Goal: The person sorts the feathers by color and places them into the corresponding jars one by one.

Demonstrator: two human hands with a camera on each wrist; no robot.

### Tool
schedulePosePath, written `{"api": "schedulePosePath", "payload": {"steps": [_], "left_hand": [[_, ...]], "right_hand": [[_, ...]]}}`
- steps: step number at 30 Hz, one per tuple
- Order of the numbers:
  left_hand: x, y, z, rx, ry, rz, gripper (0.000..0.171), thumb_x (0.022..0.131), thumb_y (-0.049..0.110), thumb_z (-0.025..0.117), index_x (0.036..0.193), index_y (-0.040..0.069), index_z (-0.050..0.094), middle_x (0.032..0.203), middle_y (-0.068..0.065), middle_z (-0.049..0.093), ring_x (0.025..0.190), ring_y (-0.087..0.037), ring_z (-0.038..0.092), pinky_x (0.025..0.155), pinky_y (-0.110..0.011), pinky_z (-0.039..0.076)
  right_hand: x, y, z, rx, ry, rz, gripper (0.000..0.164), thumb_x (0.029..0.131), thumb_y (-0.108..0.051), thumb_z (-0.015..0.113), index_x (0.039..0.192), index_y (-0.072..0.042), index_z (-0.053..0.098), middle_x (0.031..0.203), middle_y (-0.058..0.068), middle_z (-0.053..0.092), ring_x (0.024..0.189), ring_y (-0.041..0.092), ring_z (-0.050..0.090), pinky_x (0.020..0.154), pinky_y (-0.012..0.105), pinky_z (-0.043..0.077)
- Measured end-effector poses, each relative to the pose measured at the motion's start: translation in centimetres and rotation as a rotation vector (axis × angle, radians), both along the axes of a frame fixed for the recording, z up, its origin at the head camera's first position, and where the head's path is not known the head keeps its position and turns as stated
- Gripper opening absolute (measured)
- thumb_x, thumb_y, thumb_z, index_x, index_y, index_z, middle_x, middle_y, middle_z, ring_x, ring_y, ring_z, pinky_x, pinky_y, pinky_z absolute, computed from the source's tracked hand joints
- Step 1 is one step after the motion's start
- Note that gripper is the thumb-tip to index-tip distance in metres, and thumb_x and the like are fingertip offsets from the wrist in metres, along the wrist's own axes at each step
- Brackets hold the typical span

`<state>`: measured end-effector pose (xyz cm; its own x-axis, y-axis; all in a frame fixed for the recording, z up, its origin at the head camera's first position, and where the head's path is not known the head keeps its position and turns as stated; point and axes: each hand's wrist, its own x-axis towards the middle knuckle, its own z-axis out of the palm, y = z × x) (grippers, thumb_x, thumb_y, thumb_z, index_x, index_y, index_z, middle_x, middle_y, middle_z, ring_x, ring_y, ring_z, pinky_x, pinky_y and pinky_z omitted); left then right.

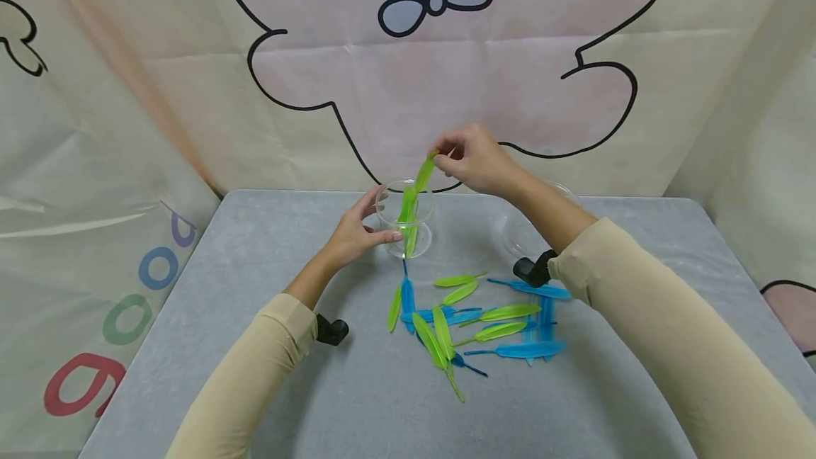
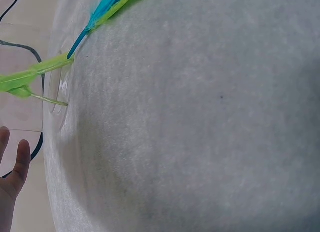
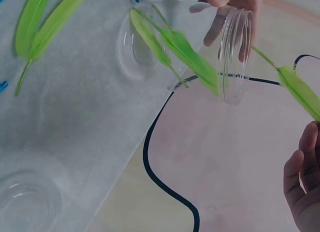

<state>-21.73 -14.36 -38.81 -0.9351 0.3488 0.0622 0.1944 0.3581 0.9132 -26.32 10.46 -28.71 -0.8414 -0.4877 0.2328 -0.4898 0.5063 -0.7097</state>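
A clear jar (image 1: pixel 423 212) stands near the table's back edge, with green feathers (image 3: pixel 190 59) inside it. My left hand (image 1: pixel 354 232) grips the jar from the left, its thumb across the near side. Above the jar's mouth, my right hand (image 1: pixel 474 159) pinches a bright green feather (image 1: pixel 425 174) by its upper end. In the right wrist view the lower tip of that feather points at the jar's rim (image 3: pixel 239 57). Only part of the left hand shows in the left wrist view.
Loose green feathers (image 1: pixel 506 312) and blue feathers (image 1: pixel 529 350) lie overlapping on the grey table (image 1: pixel 357 402) in front of the jar. A second clear jar (image 1: pixel 518 234) stands to the right, partly behind the right forearm. A printed cloth backdrop (image 1: pixel 382 76) hangs behind the table.
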Motion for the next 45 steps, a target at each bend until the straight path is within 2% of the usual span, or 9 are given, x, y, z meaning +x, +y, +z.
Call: {"api": "schedulePosePath", "payload": {"steps": [8,15,17,20,22,30,38,45], "left_hand": [[0.0,0.1,0.0,-0.003,0.000,0.004,0.092,0.086,0.012,0.080,0.158,0.012,0.024,0.157,-0.017,0.035,0.141,-0.036,0.037,0.099,-0.055,0.046],[-1.7,-0.4,-3.1,0.004,0.026,0.015,0.095,0.084,0.017,0.082,0.159,0.022,0.024,0.158,-0.014,0.034,0.141,-0.034,0.037,0.098,-0.056,0.046],[-1.8,-0.5,-3.4,0.001,0.032,0.019,0.095,0.084,0.019,0.083,0.159,0.023,0.025,0.157,-0.012,0.036,0.140,-0.032,0.039,0.097,-0.054,0.047],[-1.8,-0.5,-3.5,-0.002,0.038,0.022,0.094,0.083,0.023,0.083,0.158,0.025,0.026,0.156,-0.011,0.038,0.139,-0.030,0.041,0.095,-0.051,0.049],[-1.6,-0.5,-3.0,0.002,0.035,0.019,0.094,0.084,0.021,0.082,0.159,0.022,0.026,0.156,-0.012,0.037,0.140,-0.031,0.040,0.095,-0.052,0.049],[-1.9,-0.7,-3.6,0.006,0.046,0.014,0.095,0.084,0.020,0.083,0.159,0.016,0.024,0.156,-0.011,0.037,0.139,-0.030,0.041,0.093,-0.050,0.051],[-1.8,-0.7,-3.4,-0.016,0.038,0.025,0.094,0.084,0.022,0.082,0.159,0.022,0.025,0.156,-0.005,0.038,0.139,-0.029,0.041,0.095,-0.049,0.050],[-1.8,-0.7,-3.4,0.013,0.040,0.016,0.095,0.083,0.021,0.083,0.159,0.019,0.025,0.156,-0.011,0.038,0.139,-0.031,0.041,0.095,-0.052,0.049]], "right_hand": [[-0.1,-0.6,-0.6,-0.006,-0.004,0.001,0.016,0.096,-0.004,0.059,0.100,0.002,0.073,0.091,0.014,0.069,0.073,0.028,0.062,0.056,0.024,0.045],[0.0,-1.3,-1.9,0.032,-0.020,0.025,0.016,0.096,-0.003,0.058,0.100,0.002,0.073,0.093,0.014,0.069,0.078,0.026,0.062,0.066,0.028,0.050],[0.1,-1.4,-2.4,0.049,-0.028,0.040,0.017,0.096,-0.003,0.058,0.101,0.002,0.073,0.093,0.015,0.069,0.078,0.025,0.062,0.067,0.029,0.049],[0.2,-1.8,-3.2,0.066,-0.043,0.060,0.017,0.096,-0.003,0.058,0.102,0.003,0.073,0.093,0.016,0.070,0.078,0.024,0.061,0.067,0.031,0.049],[0.2,-2.0,-3.6,0.071,-0.055,0.070,0.017,0.096,-0.003,0.059,0.103,0.002,0.074,0.093,0.015,0.070,0.078,0.023,0.060,0.067,0.031,0.049],[0.4,-2.5,-4.7,0.089,-0.063,0.112,0.017,0.095,-0.002,0.059,0.103,0.002,0.074,0.095,0.014,0.071,0.079,0.022,0.061,0.069,0.033,0.050],[0.6,-2.2,-4.6,0.091,-0.080,0.140,0.017,0.096,-0.005,0.061,0.105,0.002,0.074,0.098,0.015,0.071,0.083,0.023,0.060,0.075,0.035,0.050],[0.5,-0.9,-4.5,0.085,-0.073,0.092,0.016,0.096,-0.005,0.061,0.105,0.000,0.074,0.097,0.013,0.071,0.081,0.022,0.060,0.073,0.034,0.050]]}}
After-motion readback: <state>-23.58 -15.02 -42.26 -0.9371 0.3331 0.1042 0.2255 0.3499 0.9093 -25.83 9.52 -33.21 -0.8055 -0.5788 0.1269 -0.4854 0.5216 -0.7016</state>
